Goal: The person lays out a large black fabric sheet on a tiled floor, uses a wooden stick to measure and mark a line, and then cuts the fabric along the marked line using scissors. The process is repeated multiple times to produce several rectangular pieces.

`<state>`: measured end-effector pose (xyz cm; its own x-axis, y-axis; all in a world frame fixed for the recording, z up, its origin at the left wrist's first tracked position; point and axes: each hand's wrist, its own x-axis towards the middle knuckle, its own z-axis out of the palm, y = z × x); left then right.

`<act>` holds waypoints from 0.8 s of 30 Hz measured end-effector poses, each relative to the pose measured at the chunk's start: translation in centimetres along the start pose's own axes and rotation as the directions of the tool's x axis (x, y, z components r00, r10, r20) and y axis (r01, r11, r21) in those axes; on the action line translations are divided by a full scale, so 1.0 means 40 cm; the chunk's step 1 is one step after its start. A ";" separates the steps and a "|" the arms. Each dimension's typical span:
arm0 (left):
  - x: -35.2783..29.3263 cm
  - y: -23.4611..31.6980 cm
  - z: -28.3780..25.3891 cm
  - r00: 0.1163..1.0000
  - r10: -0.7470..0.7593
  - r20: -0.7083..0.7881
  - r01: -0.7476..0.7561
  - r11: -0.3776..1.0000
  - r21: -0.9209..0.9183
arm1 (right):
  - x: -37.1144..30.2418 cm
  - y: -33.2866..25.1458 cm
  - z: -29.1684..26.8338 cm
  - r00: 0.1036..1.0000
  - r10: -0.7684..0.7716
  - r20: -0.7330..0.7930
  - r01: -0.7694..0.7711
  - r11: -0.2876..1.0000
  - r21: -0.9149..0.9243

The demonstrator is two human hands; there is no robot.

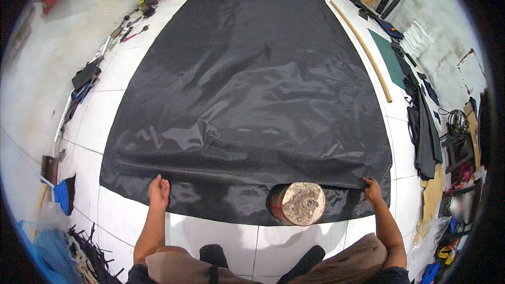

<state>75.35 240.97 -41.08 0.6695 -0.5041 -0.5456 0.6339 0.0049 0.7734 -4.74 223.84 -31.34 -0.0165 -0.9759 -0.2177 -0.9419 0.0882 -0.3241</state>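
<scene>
A long sheet of shiny black fabric (247,94) lies spread over the floor, rumpled at its near end. My left hand (159,191) pinches a raised fold of it near the left corner, fingers curled. Across from it, my right hand (372,190) grips the same fold near the right corner between thumb and fingers. Between the hands, closer to the right one, a round can (304,203) with a worn, dirty top rests on the near border of the fabric. The fold of cloth runs just behind the can.
White floor tiles (221,231) border the fabric. On the right lie a long cardboard tube (368,58), a green mat (388,58) and dark cloth pieces (423,137). A blue broom head (64,194) stands at left, with black scraps (94,255) nearer me. Tools and oddments line the left wall.
</scene>
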 end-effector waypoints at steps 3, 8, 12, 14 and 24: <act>0.043 0.011 0.042 0.998 0.015 -0.055 -0.013 0.999 0.040 | 0.004 0.053 0.009 0.998 -0.042 0.035 0.044 0.998 -0.036; 0.020 0.011 0.044 0.943 0.203 -0.264 -0.122 0.948 0.294 | -0.057 0.052 -0.003 0.985 0.069 -0.158 -0.088 0.989 -0.117; -0.026 -0.035 0.065 0.926 0.223 -0.305 -0.113 0.934 0.339 | -0.073 0.099 -0.067 0.899 0.100 -0.427 -0.144 0.987 -0.072; -0.036 -0.044 0.080 0.911 0.242 -0.334 -0.137 0.941 0.308 | -0.064 0.077 -0.090 0.810 0.090 -0.580 -0.132 0.991 -0.030; 0.058 -0.002 -0.060 0.981 0.178 -0.073 -0.137 0.912 0.387 | -0.029 -0.030 -0.191 0.813 -0.399 -0.424 0.198 0.874 -0.443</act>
<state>77.79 241.86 -43.18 0.7981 -0.4307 -0.4213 0.3369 -0.2606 0.9047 -6.14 223.33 -23.68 0.2204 -0.9131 0.3430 -0.9754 -0.2047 0.0818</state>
